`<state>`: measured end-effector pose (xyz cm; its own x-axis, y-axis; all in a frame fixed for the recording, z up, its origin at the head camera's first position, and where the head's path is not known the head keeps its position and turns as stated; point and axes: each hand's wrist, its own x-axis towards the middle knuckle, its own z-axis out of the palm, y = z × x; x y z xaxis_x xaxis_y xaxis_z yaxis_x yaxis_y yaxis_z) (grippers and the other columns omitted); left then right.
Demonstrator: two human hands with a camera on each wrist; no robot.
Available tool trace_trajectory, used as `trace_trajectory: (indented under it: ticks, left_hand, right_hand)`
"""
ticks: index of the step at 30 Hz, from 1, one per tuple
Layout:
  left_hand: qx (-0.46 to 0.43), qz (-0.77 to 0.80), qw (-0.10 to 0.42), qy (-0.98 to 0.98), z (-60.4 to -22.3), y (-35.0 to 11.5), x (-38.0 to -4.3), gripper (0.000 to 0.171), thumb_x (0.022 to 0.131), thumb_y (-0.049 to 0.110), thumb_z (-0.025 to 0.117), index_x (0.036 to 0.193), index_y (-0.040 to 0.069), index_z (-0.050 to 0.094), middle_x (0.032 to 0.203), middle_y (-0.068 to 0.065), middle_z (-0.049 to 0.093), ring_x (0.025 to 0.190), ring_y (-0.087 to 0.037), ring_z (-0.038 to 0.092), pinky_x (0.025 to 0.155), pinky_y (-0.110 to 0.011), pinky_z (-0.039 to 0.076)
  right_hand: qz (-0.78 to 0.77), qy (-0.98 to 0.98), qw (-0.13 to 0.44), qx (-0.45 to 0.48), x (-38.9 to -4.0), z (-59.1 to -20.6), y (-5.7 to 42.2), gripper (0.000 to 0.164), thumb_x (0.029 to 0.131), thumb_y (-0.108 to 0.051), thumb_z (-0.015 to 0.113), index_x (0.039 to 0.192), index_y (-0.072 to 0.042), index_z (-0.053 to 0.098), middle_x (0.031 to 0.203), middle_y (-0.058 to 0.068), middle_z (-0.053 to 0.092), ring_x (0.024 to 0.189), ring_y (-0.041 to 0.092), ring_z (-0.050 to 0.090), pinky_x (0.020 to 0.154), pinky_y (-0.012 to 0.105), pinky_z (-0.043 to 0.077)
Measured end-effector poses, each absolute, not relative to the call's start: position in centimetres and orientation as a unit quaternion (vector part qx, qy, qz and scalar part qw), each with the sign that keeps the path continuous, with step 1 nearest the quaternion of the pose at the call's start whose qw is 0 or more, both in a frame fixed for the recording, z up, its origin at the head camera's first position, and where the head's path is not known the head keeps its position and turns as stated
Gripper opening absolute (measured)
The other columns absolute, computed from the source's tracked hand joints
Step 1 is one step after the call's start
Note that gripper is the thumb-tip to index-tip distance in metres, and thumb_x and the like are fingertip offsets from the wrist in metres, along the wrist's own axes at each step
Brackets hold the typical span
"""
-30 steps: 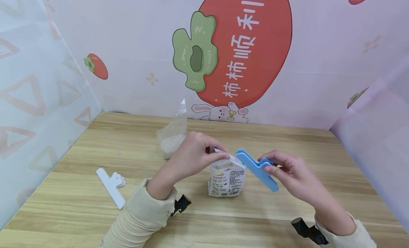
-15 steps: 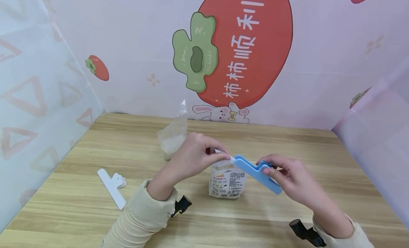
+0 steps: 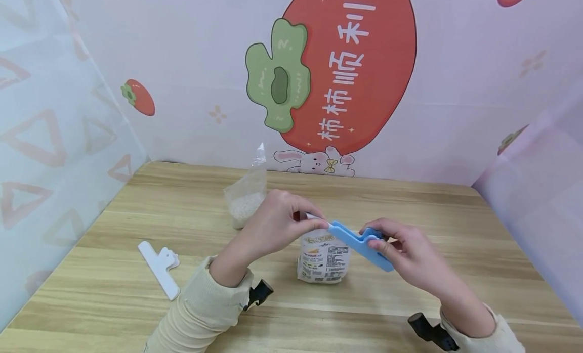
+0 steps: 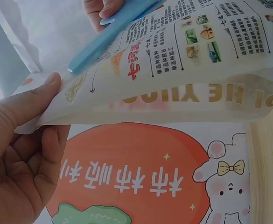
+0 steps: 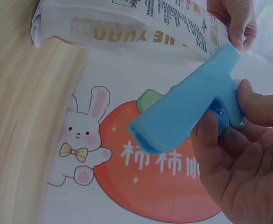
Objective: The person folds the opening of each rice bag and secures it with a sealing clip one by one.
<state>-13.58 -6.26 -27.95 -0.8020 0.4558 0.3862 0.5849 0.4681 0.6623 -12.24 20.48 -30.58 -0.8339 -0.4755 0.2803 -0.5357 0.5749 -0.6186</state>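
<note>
A white printed food bag (image 3: 324,259) stands upright on the wooden table, with Chinese text and small pictures on its side. My left hand (image 3: 284,221) pinches the top edge of the bag between thumb and fingers. My right hand (image 3: 410,249) grips the handles of a light blue bag clip (image 3: 360,244), held slantwise. The clip's far end overlaps the bag's top right by the left fingertips. In the left wrist view, the clip (image 4: 103,39) lies across the bag's upper corner near my thumb. In the right wrist view, the clip's long bar (image 5: 183,105) runs toward the pinched corner.
A white bag clip (image 3: 159,269) lies on the left of the wooden table (image 3: 291,322). Behind my left hand stands a clear plastic bag (image 3: 246,204) holding white grains. A printed backdrop (image 3: 191,54) closes off the back and sides.
My right hand has brought the blue clip left, from beside the bag's top to overlapping it close to my left fingertips. The left hand keeps its pinch on the bag.
</note>
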Motion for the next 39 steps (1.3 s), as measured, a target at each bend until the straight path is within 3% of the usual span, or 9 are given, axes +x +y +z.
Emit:
trace_trajectory:
  ticks: [25, 34, 39]
  left_hand:
    - [-0.308, -0.413, 0.081, -0.853, -28.2, -6.4, -13.8, 0.012, 0.084, 0.02, 0.08, 0.091, 0.01, 0.08, 0.07, 0.004, 0.07, 0.056, -0.004, 0.049, 0.053, -0.018, 0.043]
    - [-0.295, -0.453, 0.053, -0.84, -27.2, -7.9, -13.4, 0.01, 0.086, 0.017, 0.079, 0.094, 0.012, 0.079, 0.082, 0.005, 0.073, 0.072, -0.008, 0.061, 0.068, -0.023, 0.057]
    - [-0.295, -0.451, 0.059, -0.84, -27.0, -8.1, -13.4, 0.011, 0.085, 0.015, 0.079, 0.095, 0.009, 0.079, 0.083, 0.002, 0.074, 0.069, -0.008, 0.061, 0.066, -0.023, 0.055]
  right_hand:
    - [0.416, -0.863, 0.021, 0.286, -12.4, -31.0, 19.6, 0.016, 0.095, -0.006, 0.062, 0.111, -0.005, 0.066, 0.098, 0.007, 0.07, 0.077, 0.007, 0.061, 0.058, 0.025, 0.053]
    - [0.419, -0.864, 0.015, 0.28, -12.4, -30.9, 19.7, 0.017, 0.096, -0.007, 0.062, 0.112, -0.005, 0.066, 0.1, 0.008, 0.07, 0.079, 0.008, 0.061, 0.06, 0.025, 0.054]
    - [0.42, -0.863, 0.017, 0.28, -12.5, -31.0, 19.7, 0.017, 0.096, -0.007, 0.062, 0.112, -0.006, 0.066, 0.1, 0.008, 0.07, 0.079, 0.008, 0.061, 0.061, 0.025, 0.054]
